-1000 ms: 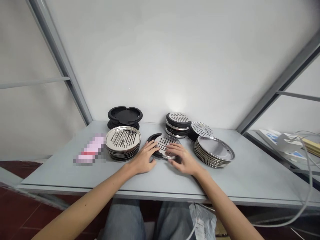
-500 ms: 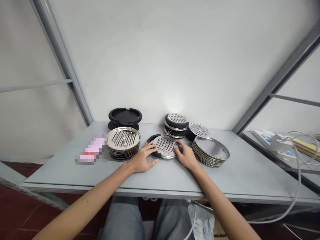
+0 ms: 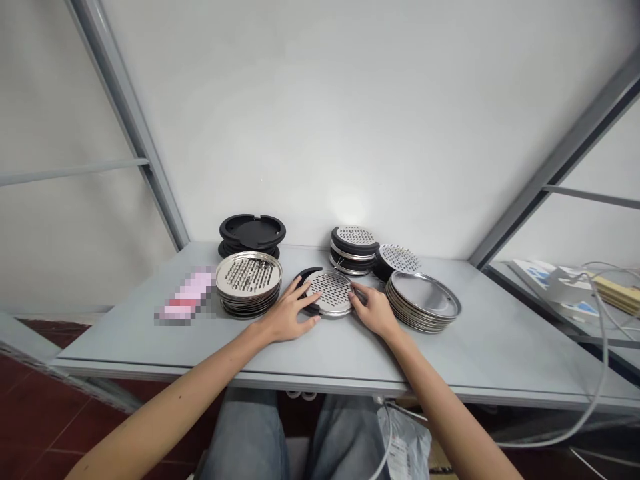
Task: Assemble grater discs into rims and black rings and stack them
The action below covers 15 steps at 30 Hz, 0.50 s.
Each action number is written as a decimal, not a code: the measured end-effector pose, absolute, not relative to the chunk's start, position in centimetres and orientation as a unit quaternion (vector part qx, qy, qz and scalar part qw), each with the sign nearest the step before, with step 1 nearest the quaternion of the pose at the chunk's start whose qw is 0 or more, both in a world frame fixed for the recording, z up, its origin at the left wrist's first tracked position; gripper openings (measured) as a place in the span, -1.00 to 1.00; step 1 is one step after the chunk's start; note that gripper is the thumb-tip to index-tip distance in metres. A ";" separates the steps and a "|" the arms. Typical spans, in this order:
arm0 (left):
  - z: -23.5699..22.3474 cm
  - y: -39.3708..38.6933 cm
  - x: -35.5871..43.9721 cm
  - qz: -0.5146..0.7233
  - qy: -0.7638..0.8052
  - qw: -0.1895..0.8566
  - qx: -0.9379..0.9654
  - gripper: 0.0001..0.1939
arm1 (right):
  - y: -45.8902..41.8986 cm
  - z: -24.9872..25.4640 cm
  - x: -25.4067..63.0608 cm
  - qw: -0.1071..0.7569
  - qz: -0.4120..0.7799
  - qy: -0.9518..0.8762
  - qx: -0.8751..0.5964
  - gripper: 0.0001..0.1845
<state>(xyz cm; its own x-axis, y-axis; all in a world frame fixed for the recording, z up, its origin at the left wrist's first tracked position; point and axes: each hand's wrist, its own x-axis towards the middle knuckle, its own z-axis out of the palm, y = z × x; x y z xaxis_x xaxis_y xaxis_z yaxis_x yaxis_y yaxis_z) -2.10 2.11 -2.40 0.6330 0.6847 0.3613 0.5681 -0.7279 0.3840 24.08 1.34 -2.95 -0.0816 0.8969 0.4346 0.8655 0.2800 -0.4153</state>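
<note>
Well, at my far left a pixelated pink-and-red object [image 3: 186,295] lies on the grey table [image 3: 500,353], too blurred to name. Beside it sits a stack of steel grater discs [image 3: 249,277], with a stack of black round holders [image 3: 252,230] behind it. My left hand [image 3: 287,317] lies open, fingers spread over the left edge of a steel grater disc [image 3: 330,292]. That disc sits flat on a black holder [image 3: 308,273] between my hands, with a crescent of the black showing at its far left. My right hand [image 3: 373,310] comes in from the other side, fingertips at the disc's right rim; I can't tell whether they are gripping it or only touching. Neither hand has it lifted. Farther right are a mixed black-and-steel stack [image 3: 354,252], a grater resting on a black holder [image 3: 399,259] and a stack of plain steel dishes [image 3: 423,300]. One disc and holder lie together in front of me, and most of the other pieces stand in stacks.
</note>
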 end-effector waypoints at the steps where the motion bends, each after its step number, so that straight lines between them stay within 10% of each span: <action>1: -2.4 2.1 -2.1 0.249 0.349 0.118 0.896 -0.40 | 1.4 -3.0 24.1 0.314 0.024 -0.740 -0.594 -0.60; 15: -2.5 2.4 -2.4 0.284 0.311 0.135 0.897 -0.50 | 1.3 -3.0 24.6 0.319 0.026 -0.763 -0.561 -0.55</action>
<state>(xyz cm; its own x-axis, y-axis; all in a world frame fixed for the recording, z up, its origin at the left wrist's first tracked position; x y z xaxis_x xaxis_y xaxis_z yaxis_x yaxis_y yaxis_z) -2.37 2.36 -2.50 0.6456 0.6347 0.4246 0.4813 -0.7699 0.4190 24.57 1.25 -3.01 -0.1671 0.8731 0.4580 0.8397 0.3694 -0.3980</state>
